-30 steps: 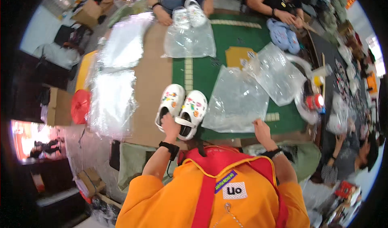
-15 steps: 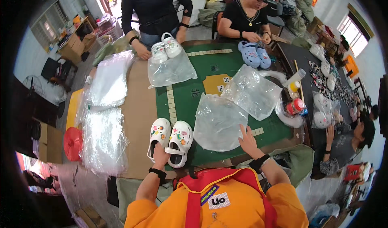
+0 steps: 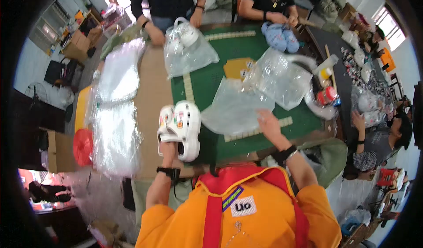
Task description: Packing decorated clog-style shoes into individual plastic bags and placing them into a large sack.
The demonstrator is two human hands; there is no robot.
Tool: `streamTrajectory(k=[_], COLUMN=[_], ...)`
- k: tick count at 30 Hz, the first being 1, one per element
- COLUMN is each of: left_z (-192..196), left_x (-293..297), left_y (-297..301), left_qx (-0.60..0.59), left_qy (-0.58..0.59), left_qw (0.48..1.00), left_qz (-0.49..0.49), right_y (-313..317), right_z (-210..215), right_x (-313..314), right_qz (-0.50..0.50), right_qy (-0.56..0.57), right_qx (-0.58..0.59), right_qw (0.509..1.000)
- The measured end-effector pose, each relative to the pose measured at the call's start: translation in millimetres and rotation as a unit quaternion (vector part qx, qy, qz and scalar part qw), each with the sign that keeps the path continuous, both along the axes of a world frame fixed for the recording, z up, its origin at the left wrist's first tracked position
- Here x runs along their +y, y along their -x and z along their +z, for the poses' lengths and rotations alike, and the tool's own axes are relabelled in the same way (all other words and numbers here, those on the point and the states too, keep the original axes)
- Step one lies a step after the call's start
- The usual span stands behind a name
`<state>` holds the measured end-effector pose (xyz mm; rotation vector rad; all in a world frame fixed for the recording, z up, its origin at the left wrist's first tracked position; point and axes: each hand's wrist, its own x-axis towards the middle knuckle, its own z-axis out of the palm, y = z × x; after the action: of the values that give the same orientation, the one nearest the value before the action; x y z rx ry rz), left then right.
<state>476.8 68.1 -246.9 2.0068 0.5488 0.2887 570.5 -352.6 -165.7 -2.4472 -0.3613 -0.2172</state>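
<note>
Two white clogs (image 3: 180,129) sit gripped in the left hand (image 3: 167,150), fingers hidden underneath, near edge of the bench (image 3: 154,94). Right hand (image 3: 269,125) fingers pinch the clear bag (image 3: 233,109); bagging not started yet.

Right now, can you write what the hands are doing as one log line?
left hand: holds pair of white clogs | right hand: on clear plastic bag | surface: green table
</note>
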Motion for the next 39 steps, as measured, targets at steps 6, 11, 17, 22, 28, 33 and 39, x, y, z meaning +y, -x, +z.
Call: streamTrajectory(k=[6, 11, 17, 22, 28, 33, 39], left_z=[80.4, 158.8, 196.9, 135.1, 49.3, 97.8, 88.8], left_x=[24.0, 6.3, -47.6, -66.7, -61.5, -77.1, -103.1], left_y=[-21.3, -14.6, -22.1, -42.1, -66.2, -56.3, -42.4], left_qx=[-0.100, -0.013, 0.093, 0.144, 0.080, 0.110, 0.089], left_qy=[0.167, 0.127, 0.346, 0.259, 0.098, -0.095, -0.159], left_qw=[0.978, 0.978, 0.869, 0.833, 0.912, 0.926, 0.967], left_qz=[-0.080, -0.167, -0.341, -0.467, -0.391, -0.347, -0.177], right_y=[-24.5, -32.5, -21.6, -9.2, -3.1, 1.2, 16.0], right_z=[41.0, 61.1, 50.2, 48.6, 38.3, 32.8, 34.3], right_x=[20.8, 42.3, 62.4, 56.6, 47.1, 52.1, 81.7], right_qz=[-0.018, -0.011, 0.102, 0.113, 0.182, 0.184, 0.224], right_qy=[-0.016, -0.025, 0.007, 0.028, 0.030, 0.042, 0.109], right_qx=[-0.009, 0.031, 0.014, -0.010, -0.055, -0.049, 0.022], right_qw=[1.000, 0.999, 0.995, 0.993, 0.981, 0.981, 0.968])
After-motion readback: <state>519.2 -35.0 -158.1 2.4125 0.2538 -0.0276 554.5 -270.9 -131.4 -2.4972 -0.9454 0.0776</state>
